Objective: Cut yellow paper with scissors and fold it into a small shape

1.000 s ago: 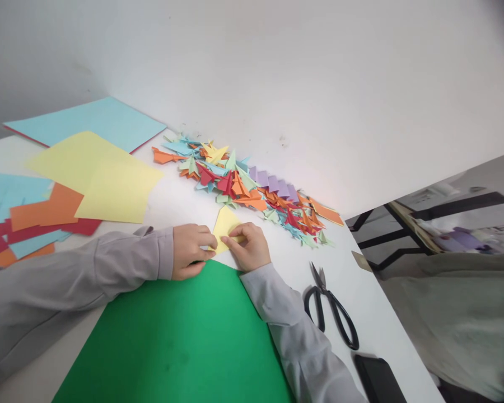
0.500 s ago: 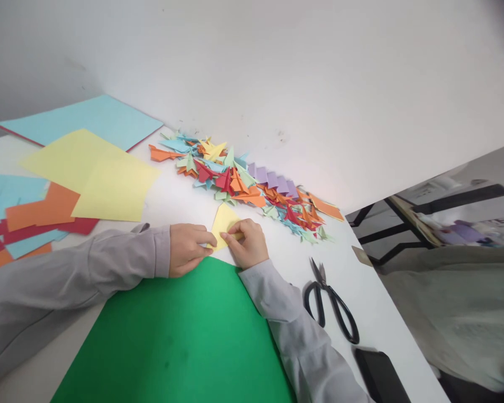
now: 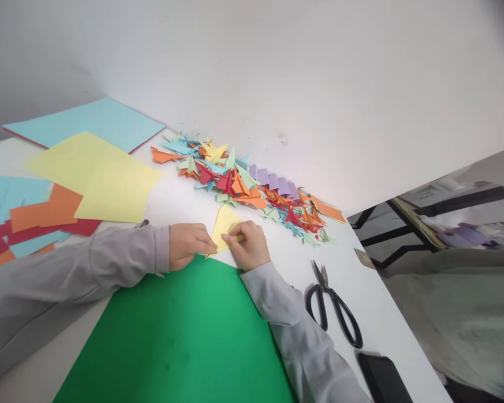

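A small piece of yellow paper, folded to a point at its far end, lies between my hands at the far edge of a green sheet. My left hand has its fingers closed at the paper's near left corner. With thumb and curled fingers, my right hand pinches the paper's right side. The right hand's fingers partly cover the folds, so their exact shape is hidden.
Beyond my hands lies a long heap of small folded paper planes. Large yellow sheets, blue sheets and orange pieces lie left. Black-handled scissors and a black phone-like object lie right, near the table edge.
My left fingers have shifted slightly to the right and straightened along the paper's near corner. My right hand keeps its pinch. The whole view has moved a little.
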`<state>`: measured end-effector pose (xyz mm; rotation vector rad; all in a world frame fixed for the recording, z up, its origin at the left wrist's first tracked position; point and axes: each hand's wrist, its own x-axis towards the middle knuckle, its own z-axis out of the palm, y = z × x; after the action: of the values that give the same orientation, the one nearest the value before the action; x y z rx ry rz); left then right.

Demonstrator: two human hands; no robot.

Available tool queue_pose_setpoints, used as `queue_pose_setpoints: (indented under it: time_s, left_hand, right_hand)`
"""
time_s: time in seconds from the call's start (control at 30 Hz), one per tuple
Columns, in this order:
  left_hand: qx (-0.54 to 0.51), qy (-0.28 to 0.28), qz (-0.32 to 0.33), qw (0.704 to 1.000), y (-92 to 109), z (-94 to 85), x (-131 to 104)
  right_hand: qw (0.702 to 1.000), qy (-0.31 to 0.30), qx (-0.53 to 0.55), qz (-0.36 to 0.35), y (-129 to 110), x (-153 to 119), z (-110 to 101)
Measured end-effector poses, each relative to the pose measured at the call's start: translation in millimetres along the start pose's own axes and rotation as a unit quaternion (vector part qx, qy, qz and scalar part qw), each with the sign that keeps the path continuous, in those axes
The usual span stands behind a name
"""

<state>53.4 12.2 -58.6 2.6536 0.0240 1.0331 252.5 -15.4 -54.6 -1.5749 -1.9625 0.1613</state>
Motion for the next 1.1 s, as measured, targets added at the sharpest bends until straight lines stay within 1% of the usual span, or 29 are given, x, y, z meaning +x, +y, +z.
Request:
queue_pose_setpoints:
  time_s: [0.1,0.23,0.37,0.5,0.63,0.77,0.87,0.93,1.0,1.1]
  left_hand:
    - [0.009,-0.031,-0.017,0.999,-3,-0.5,-4]
    - [0.025,-0.059,-0.049,0.997,4,-8.3,-6]
    - [0.041,-0.082,-0.052,0.994,11,-13.2,-4]
    - [0.084,-0.105,-0.044,0.990,11,-7.9,-4]
    - [0.127,-0.099,-0.027,0.987,11,1.1,-7]
    - [0.141,-0.077,-0.020,0.987,12,3.1,-8]
    - [0.112,-0.034,0.003,0.993,10,1.1,-8]
    - [0.089,-0.022,0.014,0.996,10,-0.2,-8]
    - [0.089,-0.028,0.004,0.996,11,-1.4,-8]
    - [0.110,-0.057,-0.032,0.992,14,-3.2,-7]
  right_hand:
    - [1.000,0.003,0.003,-0.006,0,0,0]
    - [1.000,0.003,0.007,-0.002,1,-1,0]
    - [1.000,0.003,0.005,-0.001,1,-1,0]
    - [1.000,0.001,0.006,-0.002,0,-1,0]
    - [1.000,0.001,0.005,-0.003,1,-1,0]
    - [1.000,0.001,0.005,-0.001,1,-1,0]
    - [1.000,0.001,0.001,-0.001,1,-1,0]
    - [1.000,0.003,0.001,-0.002,0,-1,0]
    - [1.000,0.003,0.002,-0.002,-1,-1,0]
    - [1.000,0.001,0.004,0.000,-1,-1,-1]
